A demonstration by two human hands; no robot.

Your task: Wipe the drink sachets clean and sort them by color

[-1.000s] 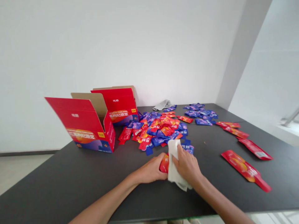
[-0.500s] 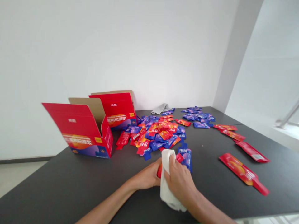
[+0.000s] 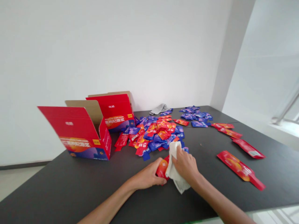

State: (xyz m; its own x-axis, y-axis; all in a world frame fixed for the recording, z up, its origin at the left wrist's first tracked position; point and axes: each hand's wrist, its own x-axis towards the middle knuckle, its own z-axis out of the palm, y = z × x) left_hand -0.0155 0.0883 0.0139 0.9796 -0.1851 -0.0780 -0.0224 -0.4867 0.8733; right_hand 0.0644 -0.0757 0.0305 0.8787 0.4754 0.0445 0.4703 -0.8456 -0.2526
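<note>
My left hand [image 3: 149, 175] is closed on a red pouch [image 3: 162, 168] with an orange print, thumb along its near edge. In my right hand [image 3: 186, 163] a white cloth [image 3: 173, 169] is gripped, its top fold pressed against the pouch's right side and its loose end hanging down toward the table. The cloth hides the right part of the pouch. Just beyond my hands lies a heap of red and blue pouches [image 3: 158, 132]. Part of a blue pouch [image 3: 185, 149] shows behind my right hand.
Two open red cartons [image 3: 81, 133] [image 3: 118, 113] stand at the left on the dark table [image 3: 105, 186]. Several red pouches [image 3: 240, 169] lie in a row at the right. Blue pouches [image 3: 197, 115] are grouped at the back, and a grey cloth [image 3: 160, 109] lies near the wall.
My right hand moved the cloth toward me over the pouch, then back away again. The view has shifted slightly, and my left hand keeps its hold on the pouch.
</note>
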